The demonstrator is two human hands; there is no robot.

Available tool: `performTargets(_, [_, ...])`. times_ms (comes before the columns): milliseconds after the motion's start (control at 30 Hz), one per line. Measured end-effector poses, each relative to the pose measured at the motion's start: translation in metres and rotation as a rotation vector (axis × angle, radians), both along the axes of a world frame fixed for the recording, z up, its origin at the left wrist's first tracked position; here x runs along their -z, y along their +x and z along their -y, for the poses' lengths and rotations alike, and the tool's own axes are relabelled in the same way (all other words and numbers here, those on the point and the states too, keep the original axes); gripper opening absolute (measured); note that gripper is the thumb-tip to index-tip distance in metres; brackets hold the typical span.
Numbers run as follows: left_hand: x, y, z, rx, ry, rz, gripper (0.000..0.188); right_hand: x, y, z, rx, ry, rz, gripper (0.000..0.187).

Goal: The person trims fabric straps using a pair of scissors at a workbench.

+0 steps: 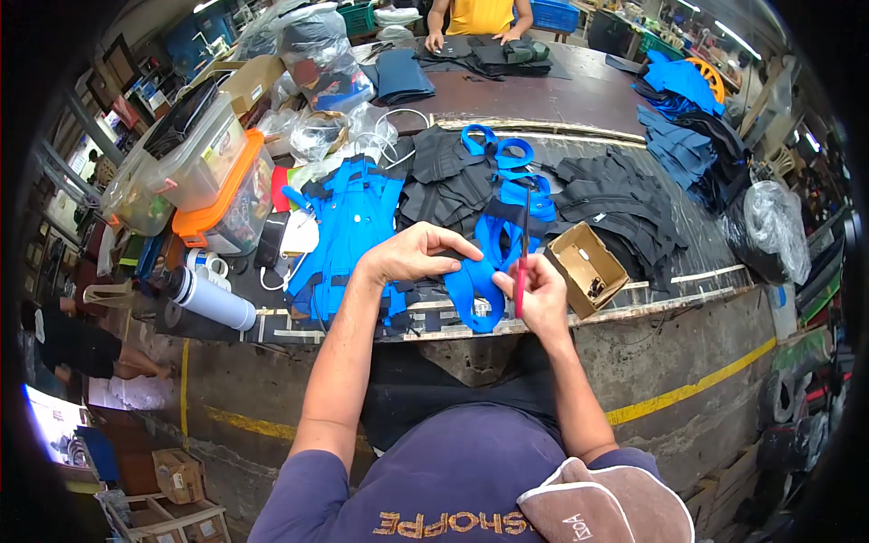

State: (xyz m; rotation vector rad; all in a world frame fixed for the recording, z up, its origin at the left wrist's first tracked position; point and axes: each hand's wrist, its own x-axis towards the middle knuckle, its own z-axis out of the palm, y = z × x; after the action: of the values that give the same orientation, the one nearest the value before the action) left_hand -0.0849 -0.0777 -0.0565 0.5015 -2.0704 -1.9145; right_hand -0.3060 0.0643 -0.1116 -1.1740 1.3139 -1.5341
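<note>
Strap (463, 291) blue; tool handle (520, 291) red; carton (604, 297) brown; bottle (217, 302) pale lavender; floor stripe (692, 385) yellow.

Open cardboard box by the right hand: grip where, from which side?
I'd pinch the open cardboard box at its near wall's rim, from the person's side. Its open top offers a thin edge to straddle; black fabric pieces crowd the far side. Small dark items lie inside, so probably keep it level. The right hand is nearest but holds red-handled scissors.
</note>
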Motion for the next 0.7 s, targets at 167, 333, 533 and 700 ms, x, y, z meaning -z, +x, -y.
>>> performTargets(167, [-0.009, 0.003, 0.011, 0.077, -0.024, -0.008, 0.036, -0.017, -0.002, -0.058, -0.321, 0.241, 0.027, 0.019])
performTargets(333, [-0.014, -0.001, 0.017, 0.134, -0.010, -0.028, 0.039, 0.016, 0.006, -0.085, -0.484, 0.418, 0.018, 0.033])
performTargets(533, [-0.014, -0.009, 0.013, 0.161, -0.038, -0.009, 0.042, 0.026, 0.012, -0.086, -0.429, 0.449, 0.052, 0.029])
performTargets(700, [-0.005, -0.019, 0.005, 0.201, 0.005, -0.002, 0.044, 0.018, 0.017, -0.080, -0.402, 0.436, 0.062, 0.028])
